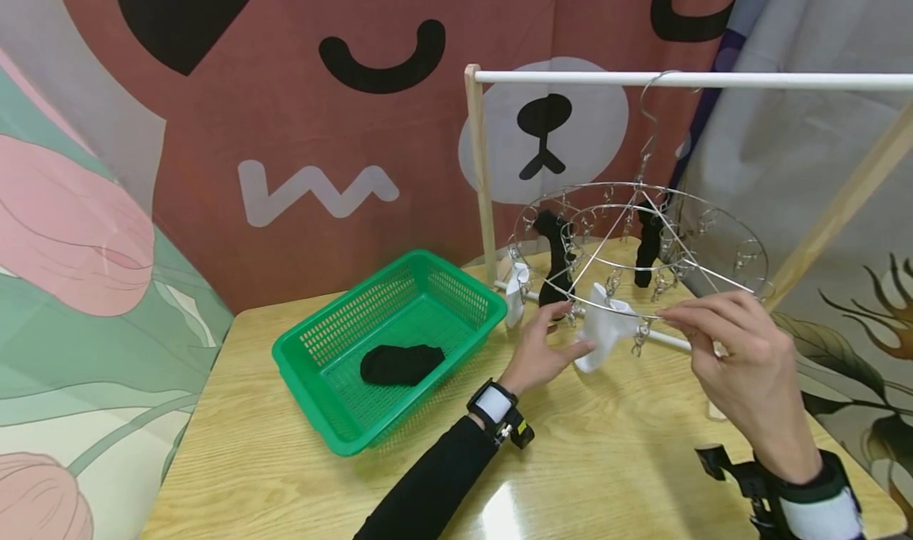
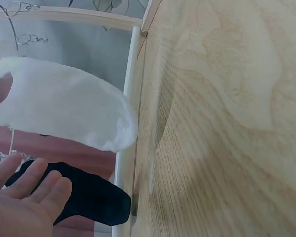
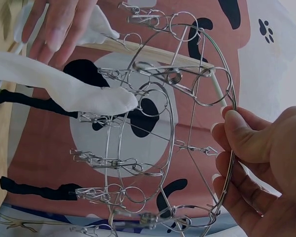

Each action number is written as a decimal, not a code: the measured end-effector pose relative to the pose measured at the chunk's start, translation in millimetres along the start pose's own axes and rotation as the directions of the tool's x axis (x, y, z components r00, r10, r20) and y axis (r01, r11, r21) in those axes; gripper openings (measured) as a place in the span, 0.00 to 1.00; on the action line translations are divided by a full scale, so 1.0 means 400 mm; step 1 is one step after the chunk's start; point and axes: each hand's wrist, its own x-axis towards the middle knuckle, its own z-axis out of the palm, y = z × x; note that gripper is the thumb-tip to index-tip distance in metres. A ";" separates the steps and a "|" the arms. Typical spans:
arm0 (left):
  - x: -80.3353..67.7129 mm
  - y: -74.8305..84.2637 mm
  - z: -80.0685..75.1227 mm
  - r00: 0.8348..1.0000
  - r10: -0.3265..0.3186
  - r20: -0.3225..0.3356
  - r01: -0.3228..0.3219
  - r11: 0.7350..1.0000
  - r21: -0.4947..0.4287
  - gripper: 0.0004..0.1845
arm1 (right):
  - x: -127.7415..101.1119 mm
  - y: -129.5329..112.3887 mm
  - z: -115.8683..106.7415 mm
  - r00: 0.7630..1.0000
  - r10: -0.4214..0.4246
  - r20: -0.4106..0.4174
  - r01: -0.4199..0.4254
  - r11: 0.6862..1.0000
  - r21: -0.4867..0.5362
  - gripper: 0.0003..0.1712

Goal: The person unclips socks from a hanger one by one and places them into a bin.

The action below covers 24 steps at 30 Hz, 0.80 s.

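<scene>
The right hand [image 1: 742, 350], right of centre in the head view, pinches the outer wire ring of the round metal clip hanger [image 1: 642, 239]; the right wrist view shows thumb and fingers [image 3: 246, 143] curled round that ring at the right of the frame. The left hand [image 1: 544, 351], just left of it near the middle of the head view, is spread with straight fingers that touch the lower end of a white sock [image 1: 605, 326]; the left wrist view shows the palm open in the lower left corner and the sock [image 2: 64, 108] just above the fingers. The white sock hangs from a clip on the near side of the hanger's rim, between the two hands.

Two black socks [image 1: 555, 258] hang from clips farther back on the hanger, and another white sock [image 1: 517, 302] hangs at its left edge. The hanger's hook sits over the white top bar of a wooden drying rack [image 1: 481, 175], which stands on the light wooden table [image 1: 606, 461].

To the left on the table lies a green plastic basket [image 1: 314, 342], and one black sock [image 1: 401, 364] lies in it. Behind everything hangs a cloth backdrop [image 1: 285, 128] printed with a cartoon bear face.
</scene>
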 end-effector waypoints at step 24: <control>0.061 0.012 0.045 0.994 -0.099 0.049 0.104 0.990 -0.100 0.29 | 0.005 -0.018 -0.007 1.000 -0.016 -0.017 0.016 1.000 -0.025 0.19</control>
